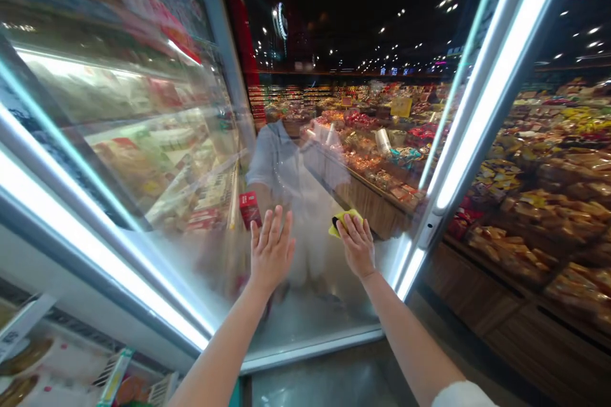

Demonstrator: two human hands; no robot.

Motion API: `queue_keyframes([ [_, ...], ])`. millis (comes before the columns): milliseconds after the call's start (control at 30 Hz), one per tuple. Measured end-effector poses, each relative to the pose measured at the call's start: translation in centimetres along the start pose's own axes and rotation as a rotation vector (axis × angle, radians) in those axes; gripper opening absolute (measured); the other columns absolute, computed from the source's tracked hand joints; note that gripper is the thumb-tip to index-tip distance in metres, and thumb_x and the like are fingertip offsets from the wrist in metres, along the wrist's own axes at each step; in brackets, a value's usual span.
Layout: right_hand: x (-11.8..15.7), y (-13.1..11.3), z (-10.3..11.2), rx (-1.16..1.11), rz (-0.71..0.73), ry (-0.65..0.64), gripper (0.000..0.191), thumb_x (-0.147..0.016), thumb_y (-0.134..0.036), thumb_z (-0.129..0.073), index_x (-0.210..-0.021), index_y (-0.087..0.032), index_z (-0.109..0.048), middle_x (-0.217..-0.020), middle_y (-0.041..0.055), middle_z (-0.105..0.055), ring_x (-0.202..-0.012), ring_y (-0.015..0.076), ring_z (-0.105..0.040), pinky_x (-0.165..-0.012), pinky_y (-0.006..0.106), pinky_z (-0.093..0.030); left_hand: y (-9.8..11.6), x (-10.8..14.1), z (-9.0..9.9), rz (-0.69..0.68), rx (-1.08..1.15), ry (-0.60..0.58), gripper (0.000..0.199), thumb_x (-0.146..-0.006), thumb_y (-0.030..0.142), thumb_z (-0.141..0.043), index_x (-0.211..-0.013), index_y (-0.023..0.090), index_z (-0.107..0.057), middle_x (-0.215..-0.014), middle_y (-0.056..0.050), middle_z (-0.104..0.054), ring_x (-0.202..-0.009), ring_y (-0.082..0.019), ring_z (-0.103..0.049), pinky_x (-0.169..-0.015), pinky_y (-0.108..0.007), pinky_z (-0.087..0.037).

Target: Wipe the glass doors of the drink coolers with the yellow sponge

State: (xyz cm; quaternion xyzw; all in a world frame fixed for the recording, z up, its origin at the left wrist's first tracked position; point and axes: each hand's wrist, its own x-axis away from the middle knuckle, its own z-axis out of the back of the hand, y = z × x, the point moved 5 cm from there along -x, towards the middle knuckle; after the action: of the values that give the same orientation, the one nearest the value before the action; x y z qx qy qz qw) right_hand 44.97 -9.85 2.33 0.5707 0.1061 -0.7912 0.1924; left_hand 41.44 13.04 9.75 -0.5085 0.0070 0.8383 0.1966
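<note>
Both my arms reach forward to a glass door [305, 305] with a light strip along its edge. My left hand [272, 245] is spread with its palm toward the glass and holds nothing. To the right, my right hand [357, 243] presses a yellow cloth [352, 213] with a black patch on the pane, its fingers lying over it. Part of the cloth is hidden under the fingers. A whitish haze covers the lower glass, and a faint reflection of a person in a light shirt shows in it.
Bright light strips [496, 89] run along the door frame on the right. Stocked refrigerator shelves [162, 133] stand on the left, with packs in baskets [114, 375] at the lower left. Wooden display counters [506, 324] heaped with packaged goods extend at the right.
</note>
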Motion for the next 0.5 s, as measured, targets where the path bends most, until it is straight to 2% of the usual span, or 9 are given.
queue_keyframes([
  [100,1.6,1.8,1.2,-0.027,0.000,-0.003,0.065,-0.100,-0.005,-0.041,-0.160,-0.031,-0.034,-0.158,0.0055,-0.048,-0.154,0.0188,-0.031,-0.128,0.047,-0.026,-1.2,0.9,0.7,0.021,-0.013,-0.003,0.077,-0.099,0.030,-0.055,-0.164,0.024,-0.013,-0.167,-0.010,-0.026,-0.158,-0.023,-0.013,-0.131,-0.050,-0.004],
  [167,0.6,3.2,1.8,-0.036,-0.079,0.046,0.066,-0.100,-0.005,-0.039,-0.161,-0.029,-0.030,-0.164,0.0074,-0.038,-0.156,0.0223,-0.026,-0.127,0.052,-0.027,-2.1,1.5,1.0,0.042,-0.010,-0.011,0.078,-0.099,0.030,-0.054,-0.164,0.025,-0.012,-0.168,-0.009,-0.024,-0.158,-0.024,-0.014,-0.131,-0.051,-0.004],
  [233,-1.4,3.0,1.6,-0.040,-0.165,0.086,0.065,-0.100,-0.008,-0.037,-0.162,-0.028,-0.028,-0.168,0.0088,-0.029,-0.157,0.0265,-0.021,-0.126,0.057,-0.026,-3.0,1.9,1.3,0.068,0.006,-0.030,0.079,-0.099,0.029,-0.054,-0.164,0.026,-0.011,-0.169,-0.008,-0.022,-0.158,-0.025,-0.015,-0.131,-0.052,-0.003],
  [300,-3.4,1.1,0.6,-0.041,-0.206,0.094,0.064,-0.101,-0.011,-0.038,-0.162,-0.027,-0.030,-0.168,0.0090,-0.027,-0.158,0.0291,-0.019,-0.126,0.060,-0.023,-3.8,2.2,1.4,0.093,0.028,-0.052,0.079,-0.098,0.028,-0.054,-0.164,0.027,-0.010,-0.169,-0.008,-0.019,-0.158,-0.027,-0.015,-0.131,-0.054,-0.002],
  [367,-4.3,-1.9,-0.7,-0.042,-0.195,0.070,0.062,-0.100,-0.013,-0.041,-0.160,-0.029,-0.034,-0.167,0.0082,-0.031,-0.157,0.0288,-0.020,-0.127,0.059,-0.022,-4.4,2.3,1.5,0.106,0.042,-0.064,0.080,-0.098,0.028,-0.055,-0.164,0.026,-0.011,-0.170,-0.008,-0.018,-0.158,-0.027,-0.014,-0.131,-0.054,-0.001],
  [433,-3.5,-4.5,-1.7,-0.043,-0.135,0.017,0.061,-0.100,-0.011,-0.043,-0.158,-0.031,-0.040,-0.163,0.0064,-0.040,-0.156,0.0257,-0.025,-0.128,0.056,-0.021,-4.8,2.4,1.7,0.105,0.039,-0.063,0.080,-0.098,0.028,-0.055,-0.164,0.026,-0.011,-0.170,-0.008,-0.018,-0.158,-0.026,-0.014,-0.131,-0.053,-0.001],
  [500,-1.4,-5.6,-1.9,-0.041,-0.050,-0.055,0.060,-0.099,-0.009,-0.044,-0.155,-0.032,-0.045,-0.158,0.0049,-0.049,-0.154,0.0218,-0.032,-0.129,0.051,-0.021,-5.3,2.6,2.1,0.098,0.021,-0.055,0.080,-0.098,0.028,-0.055,-0.164,0.025,-0.011,-0.169,-0.009,-0.020,-0.158,-0.025,-0.013,-0.131,-0.052,-0.001],
])
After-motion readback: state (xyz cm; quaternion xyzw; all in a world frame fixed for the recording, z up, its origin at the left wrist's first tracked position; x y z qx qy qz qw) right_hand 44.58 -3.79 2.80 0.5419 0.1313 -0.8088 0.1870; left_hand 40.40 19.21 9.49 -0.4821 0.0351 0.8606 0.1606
